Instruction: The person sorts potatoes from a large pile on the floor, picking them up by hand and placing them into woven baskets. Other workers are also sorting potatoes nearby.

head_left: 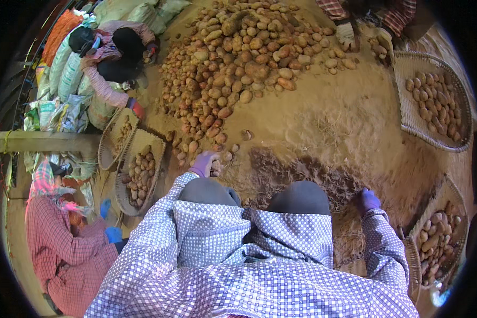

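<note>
My left hand point(207, 163), in a purple glove, is just beyond my left knee at the near tip of a large heap of potatoes point(238, 59). Its fingers curl around a brown potato point(216, 168), partly covered by the glove. A few small loose potatoes point(228, 156) lie on the earth floor just right of it. My right hand point(367, 200), also gloved in purple, is low beside a patch of dark, loose soil point(302, 171), to the right of my right knee. Its fingers are mostly turned away, and whether they hold anything is hidden.
Woven baskets with potatoes stand at the left point(141, 175), upper right point(435, 103) and lower right point(437, 238). One person point(115, 59) crouches by the heap; another point(67, 238) sits at the left. A co-worker's gloved hand point(346, 35) is at the top. Filled sacks point(69, 75) line the left.
</note>
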Demonstrator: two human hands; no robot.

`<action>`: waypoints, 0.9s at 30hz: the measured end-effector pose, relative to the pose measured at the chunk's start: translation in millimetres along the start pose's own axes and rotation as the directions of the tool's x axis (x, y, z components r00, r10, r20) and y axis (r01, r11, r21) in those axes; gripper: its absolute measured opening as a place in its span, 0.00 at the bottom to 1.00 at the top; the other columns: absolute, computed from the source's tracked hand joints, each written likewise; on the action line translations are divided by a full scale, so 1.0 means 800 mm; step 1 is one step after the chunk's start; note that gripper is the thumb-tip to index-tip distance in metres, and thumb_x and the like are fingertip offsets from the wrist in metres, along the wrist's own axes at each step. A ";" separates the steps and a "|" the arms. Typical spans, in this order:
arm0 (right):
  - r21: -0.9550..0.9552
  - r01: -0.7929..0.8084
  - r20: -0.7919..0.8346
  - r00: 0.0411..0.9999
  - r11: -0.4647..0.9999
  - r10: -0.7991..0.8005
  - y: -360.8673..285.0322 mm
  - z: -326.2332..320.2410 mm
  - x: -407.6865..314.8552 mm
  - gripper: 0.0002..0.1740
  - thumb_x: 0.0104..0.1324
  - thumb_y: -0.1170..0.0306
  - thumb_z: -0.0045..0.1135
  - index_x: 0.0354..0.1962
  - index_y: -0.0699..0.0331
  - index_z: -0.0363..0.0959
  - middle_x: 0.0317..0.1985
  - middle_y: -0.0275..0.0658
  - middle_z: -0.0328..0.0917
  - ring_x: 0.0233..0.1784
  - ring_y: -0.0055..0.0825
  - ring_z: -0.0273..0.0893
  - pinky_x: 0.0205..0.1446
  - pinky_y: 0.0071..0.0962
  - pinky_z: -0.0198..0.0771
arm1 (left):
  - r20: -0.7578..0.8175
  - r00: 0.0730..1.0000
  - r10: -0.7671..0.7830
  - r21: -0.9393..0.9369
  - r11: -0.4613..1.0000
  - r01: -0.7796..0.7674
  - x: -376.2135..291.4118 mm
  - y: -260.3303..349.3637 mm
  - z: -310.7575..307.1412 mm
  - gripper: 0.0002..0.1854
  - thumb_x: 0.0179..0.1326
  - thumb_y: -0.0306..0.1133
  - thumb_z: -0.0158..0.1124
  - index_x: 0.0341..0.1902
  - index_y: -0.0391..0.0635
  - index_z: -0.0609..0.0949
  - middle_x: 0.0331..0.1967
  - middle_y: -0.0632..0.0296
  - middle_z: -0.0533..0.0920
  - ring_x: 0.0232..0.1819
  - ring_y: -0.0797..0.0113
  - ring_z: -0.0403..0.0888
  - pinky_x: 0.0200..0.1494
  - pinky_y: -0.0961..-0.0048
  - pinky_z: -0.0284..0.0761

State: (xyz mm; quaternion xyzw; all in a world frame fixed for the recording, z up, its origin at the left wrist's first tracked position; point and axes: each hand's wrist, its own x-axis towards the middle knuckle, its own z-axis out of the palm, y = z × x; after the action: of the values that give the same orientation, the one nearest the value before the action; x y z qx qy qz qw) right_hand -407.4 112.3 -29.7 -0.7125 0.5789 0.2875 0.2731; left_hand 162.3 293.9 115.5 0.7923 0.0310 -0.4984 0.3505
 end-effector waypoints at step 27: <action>0.020 0.007 0.095 0.995 1.000 -0.009 -0.023 -0.056 -0.017 0.28 0.62 0.46 0.60 0.46 0.61 0.78 0.49 0.55 0.81 0.55 0.53 0.78 0.56 0.48 0.73 | 0.196 0.751 0.631 0.910 0.169 -0.379 0.121 0.001 0.059 0.32 0.64 0.46 0.62 0.68 0.45 0.71 0.62 0.45 0.75 0.62 0.48 0.77 0.58 0.58 0.76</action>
State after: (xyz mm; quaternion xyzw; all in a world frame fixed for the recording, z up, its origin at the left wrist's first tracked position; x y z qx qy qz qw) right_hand -387.2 92.1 12.1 -0.6977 0.5649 0.3145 0.3084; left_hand 174.5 236.5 25.4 0.8595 -0.4760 -0.1861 -0.0092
